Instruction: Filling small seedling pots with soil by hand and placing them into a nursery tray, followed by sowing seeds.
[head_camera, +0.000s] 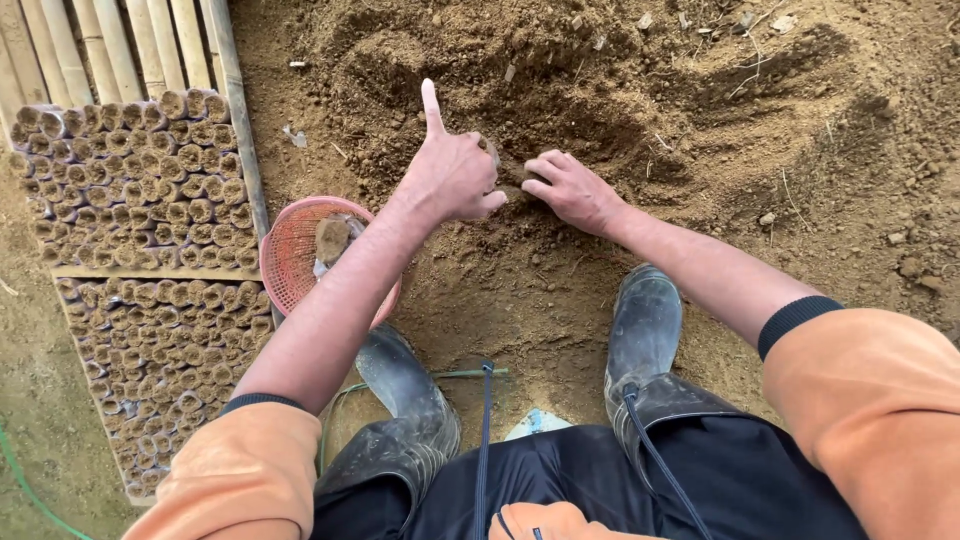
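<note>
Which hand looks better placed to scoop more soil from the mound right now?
Probably the right hand: its fingers lie flat on the soil mound. The left hand is curled beside it with the index finger raised off the soil.

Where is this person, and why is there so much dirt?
Probably an outdoor plant nursery. Both hands, left hand and right hand, dig in a soil heap, beside rows of small soil-filled tubes and a pink basket.
</note>
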